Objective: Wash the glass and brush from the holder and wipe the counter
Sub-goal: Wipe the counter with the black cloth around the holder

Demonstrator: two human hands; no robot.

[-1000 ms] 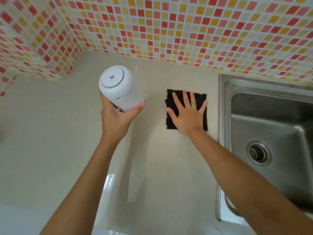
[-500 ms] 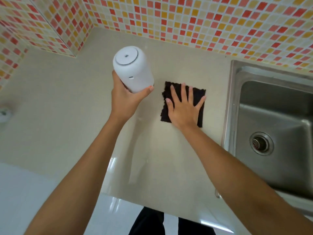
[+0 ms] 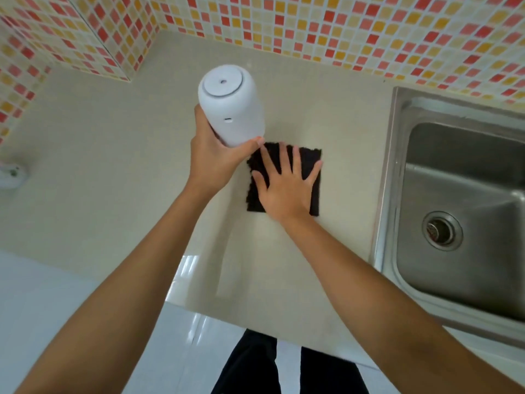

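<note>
While the left hand is gripping the lifted white holder, the flat, open-fingered right hand is sliding the black cloth leftward from the sink-side table edge, advancing wiping.

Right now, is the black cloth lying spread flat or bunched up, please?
Spread flat: the black cloth lies square on the counter under the open right hand.

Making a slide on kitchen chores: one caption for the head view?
Left hand lifts a white holder while right hand presses a dark cloth flat on the counter beside the sink.

Home kitchen, steel sink set in beige counter, red-and-yellow mosaic tile wall
</note>
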